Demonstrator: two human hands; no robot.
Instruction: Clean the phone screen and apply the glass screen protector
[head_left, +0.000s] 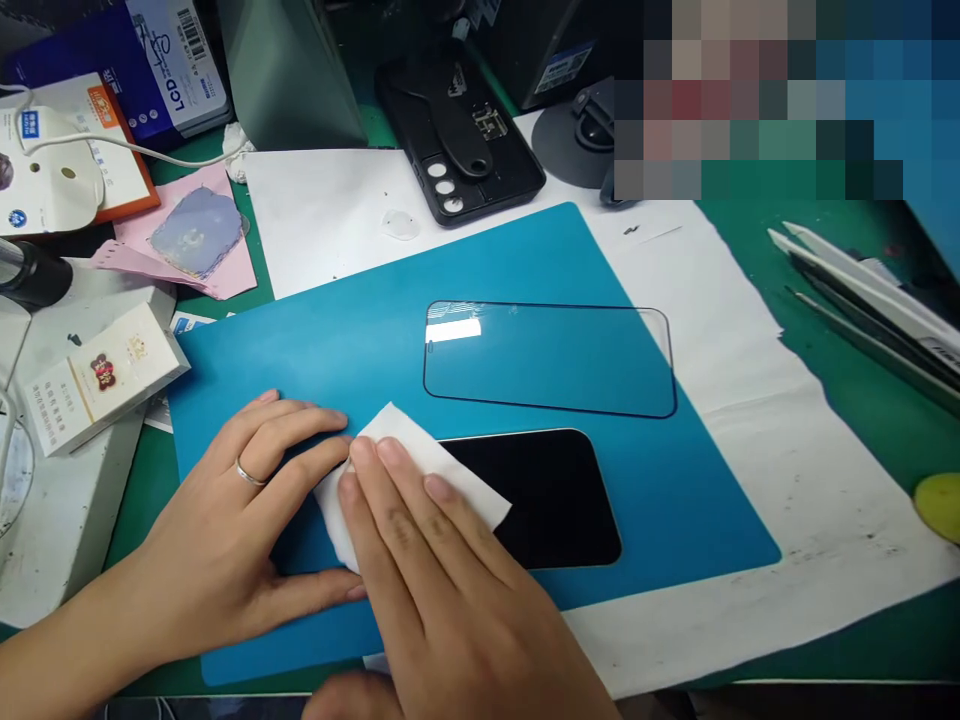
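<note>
A smartphone (562,500) with a dark screen lies face up on the blue mat (300,340). My left hand (240,510), a ring on one finger, holds its left end between thumb and index finger, the other fingers stretched over the mat. With flat fingers my right hand (450,590) presses a white wipe (476,490) onto the screen; hands and wipe hide the phone's left half. Just beyond the phone rests a clear screen protector (551,360) with a black border, touching neither hand.
A black phone case (465,140) lies behind the mat on white paper (322,210). Tweezers (877,290) are at the right. To the left are a small white box (105,380), a pink paper (127,255) with a bluish pad, and a blue LCD package (120,70).
</note>
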